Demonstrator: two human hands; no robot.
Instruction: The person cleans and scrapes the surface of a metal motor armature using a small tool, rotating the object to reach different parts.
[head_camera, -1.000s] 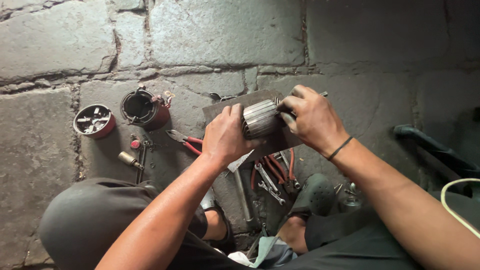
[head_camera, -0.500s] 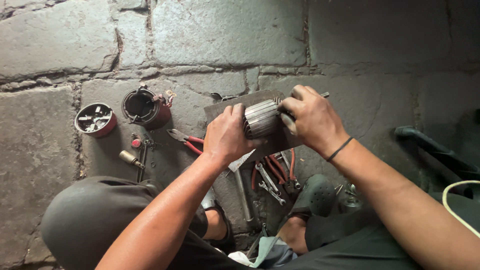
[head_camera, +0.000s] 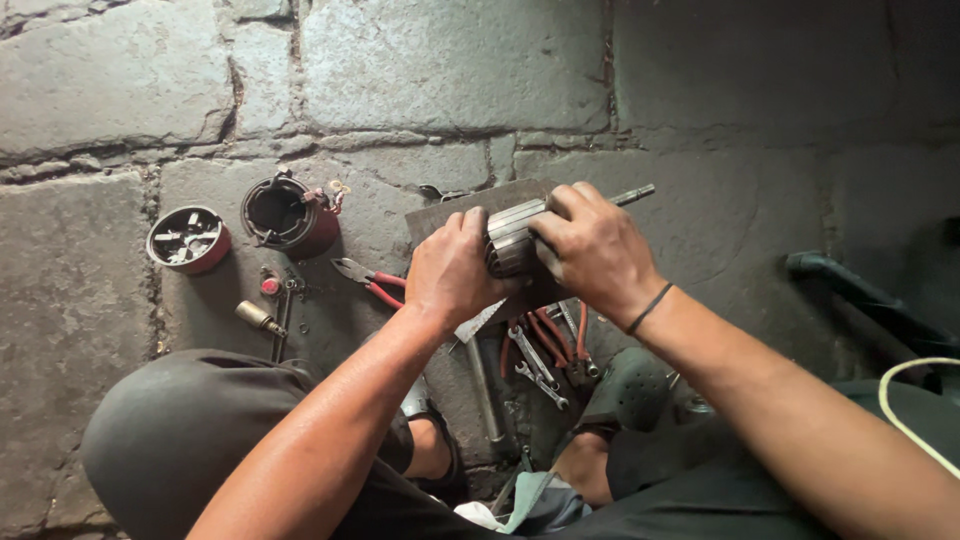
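Note:
Both hands hold a metal motor armature (head_camera: 510, 242) with a ribbed steel core, its shaft (head_camera: 633, 195) sticking out to the right. My left hand (head_camera: 452, 272) grips its left end. My right hand (head_camera: 592, 250) wraps over the right end, a black band on the wrist. The armature rests over a dark flat board (head_camera: 440, 214) on the stone floor.
A round motor housing (head_camera: 288, 214) and a red end cap (head_camera: 188, 238) lie at the left. Red-handled pliers (head_camera: 368, 280), a brass fitting (head_camera: 256, 318), spanners (head_camera: 535, 362) and a hammer handle (head_camera: 484, 390) lie near my knees. A dark pipe (head_camera: 860, 296) and a pale cable (head_camera: 900, 410) are at the right.
The hands have shifted slightly on the armature; the right hand has moved further over it, and the shaft tip now shows past the fingers.

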